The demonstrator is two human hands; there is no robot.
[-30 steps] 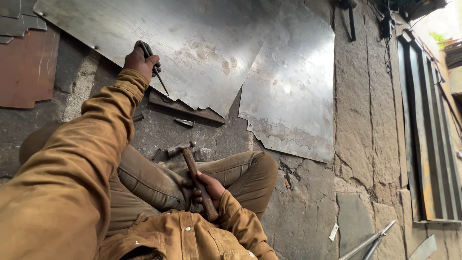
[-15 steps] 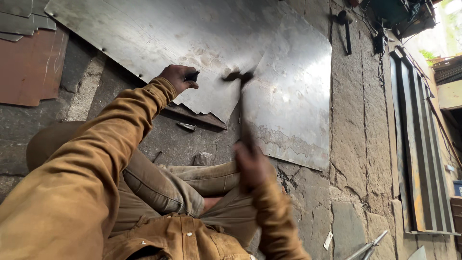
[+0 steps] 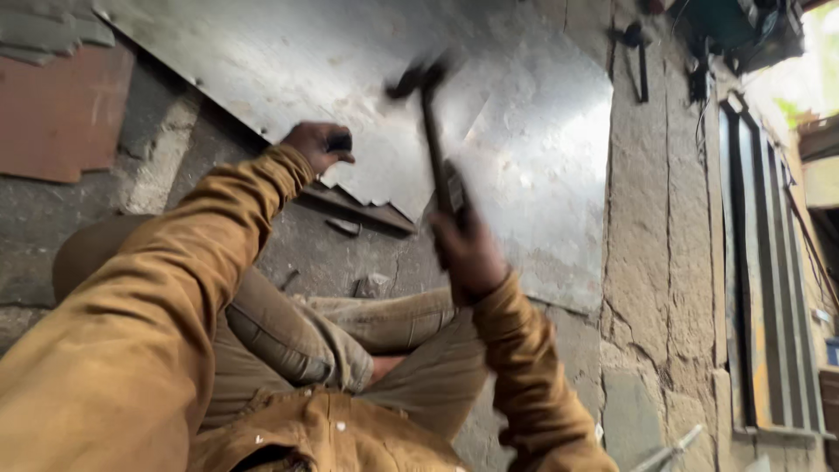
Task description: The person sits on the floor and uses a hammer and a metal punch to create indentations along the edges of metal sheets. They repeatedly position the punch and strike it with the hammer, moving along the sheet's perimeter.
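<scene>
My left hand [image 3: 316, 146] is closed around a dark chisel [image 3: 339, 142], its tip hidden where it meets the cut edge of a large grey metal sheet [image 3: 524, 149] lying on the stone floor. My right hand [image 3: 468, 249] grips the wooden handle of a hammer [image 3: 428, 114], raised and blurred over the sheet, right of the left hand. Both arms wear brown sleeves. My folded legs in tan trousers lie between the arms.
A rust-red metal plate [image 3: 52, 114] lies at the left. Cut metal strips [image 3: 358, 210] and small scraps sit below the sheet's jagged edge. Long metal bars [image 3: 769, 262] lie along the right side, and a dark tool [image 3: 634, 44] rests beyond the sheet.
The right hand lifted the hammer from my lap and swung it up over the sheet. The left hand shifted with the chisel along the sheet's cut edge.
</scene>
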